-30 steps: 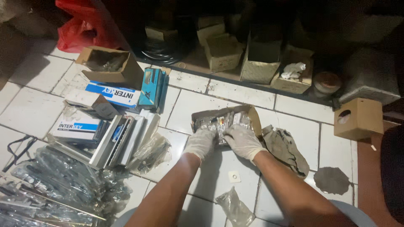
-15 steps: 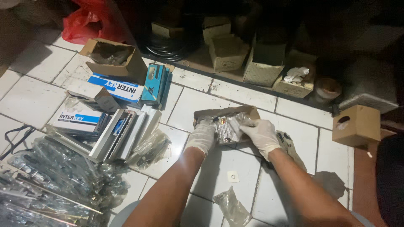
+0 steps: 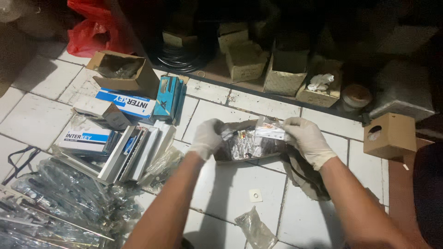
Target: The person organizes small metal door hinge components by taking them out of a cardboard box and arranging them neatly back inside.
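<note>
Two gloved hands worked over a white tiled floor (image 3: pixel 240 184), the largest surface in view. Along the far edge ran a dark shelf crowded with worn cardboard boxes (image 3: pixel 286 74), and a red plastic bag (image 3: pixel 90 27) sat at the upper left. A stack of blue-and-white flat boxes (image 3: pixel 124 133) lay to the left, with a heap of clear plastic-wrapped parts (image 3: pixel 55 207) below it. A small brown box with a round hole (image 3: pixel 390 136) stood alone at the right.

Between the hands lay an open cardboard box of small packets (image 3: pixel 240 147), resting on the tiles just in front of the shelf. The left hand (image 3: pixel 205 138) was curled over the near left edge of that box, fingers closed on its rim. The right hand (image 3: pixel 307 138) had risen since half a second before: then it rested low at the box's right side, and now it pinched a small clear plastic packet (image 3: pixel 270 131) between thumb and fingertips, held just above the box. A grey cloth (image 3: pixel 304 177) lay beneath the right forearm, unchanged. An empty crumpled bag (image 3: pixel 254 226) and a small white tag (image 3: pixel 255 195) stayed on the tiles nearer the person.
</note>
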